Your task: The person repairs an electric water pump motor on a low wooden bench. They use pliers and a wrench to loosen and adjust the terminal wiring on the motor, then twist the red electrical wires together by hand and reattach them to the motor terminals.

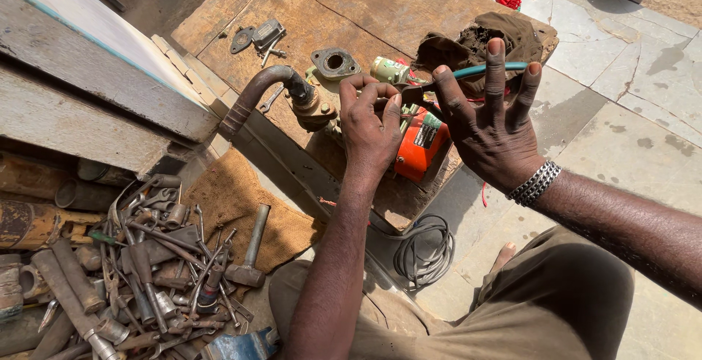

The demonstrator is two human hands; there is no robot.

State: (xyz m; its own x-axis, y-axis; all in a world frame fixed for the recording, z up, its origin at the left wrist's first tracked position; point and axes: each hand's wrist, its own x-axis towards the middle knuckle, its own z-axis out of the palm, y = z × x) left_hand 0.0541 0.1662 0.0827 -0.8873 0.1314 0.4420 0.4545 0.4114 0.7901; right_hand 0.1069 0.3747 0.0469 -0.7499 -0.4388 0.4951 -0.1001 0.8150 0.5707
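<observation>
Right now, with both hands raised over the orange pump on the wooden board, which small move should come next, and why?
Probably draw the hands slightly apart to tighten what they pinch. The left hand and right hand meet fingertip to fingertip above the orange motor pump, the right also gripping a green-handled tool. The pinched piece is too small to identify.

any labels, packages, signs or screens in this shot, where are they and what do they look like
Label on the orange pump motor: a small rectangular plate, black with white and a green strip on top, on the motor's upper face, just below the left hand and right hand.
No packages, signs or screens show.
</observation>
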